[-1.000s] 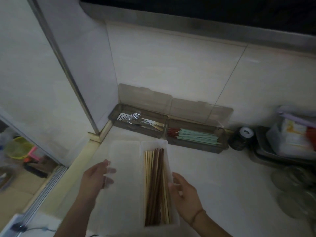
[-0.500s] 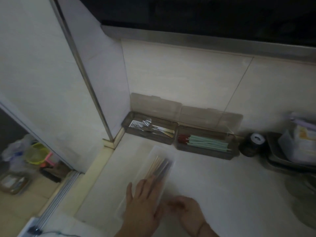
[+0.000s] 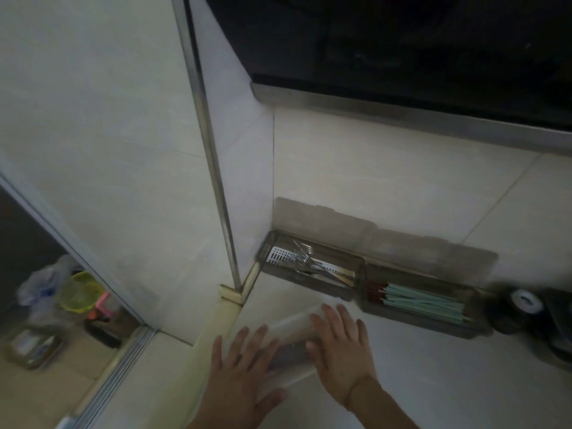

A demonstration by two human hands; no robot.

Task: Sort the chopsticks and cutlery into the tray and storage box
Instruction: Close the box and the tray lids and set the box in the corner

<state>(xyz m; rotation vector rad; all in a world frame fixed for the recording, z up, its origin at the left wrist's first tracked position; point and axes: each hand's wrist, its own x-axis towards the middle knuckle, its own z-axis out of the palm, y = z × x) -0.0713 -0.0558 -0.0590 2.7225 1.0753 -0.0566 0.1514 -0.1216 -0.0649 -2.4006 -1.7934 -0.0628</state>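
Worktop [image 3: 433,382]: pale surface, meets tiled wall at rear.
Storage box [image 3: 365,274]: smoky two-compartment case at wall foot, lids raised.
Tray [image 3: 294,329]: translucent, on worktop just in front of storage box; contents blurred.
Left hand [image 3: 244,370]: fingers spread, flat on tray's near end.
Right hand [image 3: 340,345]: fingers straight, flat on tray's right side.
Cutlery [image 3: 305,260]: forks, slotted piece, in storage box left compartment.
Chopsticks [image 3: 421,301]: mint and red, in storage box right compartment.
Tape roll [image 3: 523,303]: dark, just right of storage box.
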